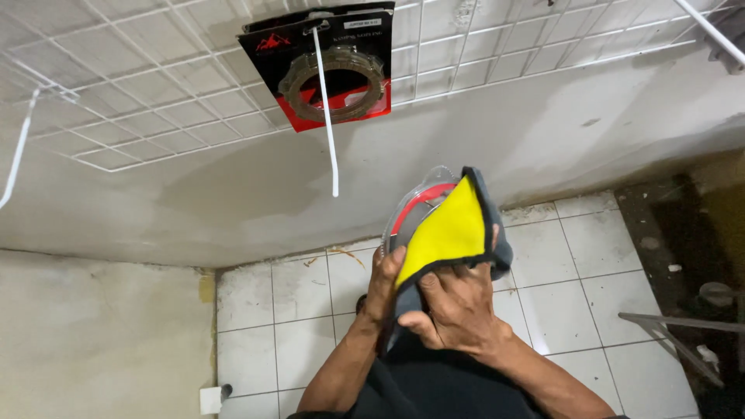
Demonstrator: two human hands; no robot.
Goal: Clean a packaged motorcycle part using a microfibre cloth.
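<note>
Hands (pixel 434 299) wipe clear package (pixel 415 206).

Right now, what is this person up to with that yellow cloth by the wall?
A person is handling a clear plastic blister package with a red ring inside, gripped from behind by the left hand. The right hand presses a yellow cloth with a dark grey edge flat against its front. Above, a similar black and red carded package holding a metal ring hangs on a hook of the white wire grid panel fixed to the wall. Below is a white tiled floor.
</note>
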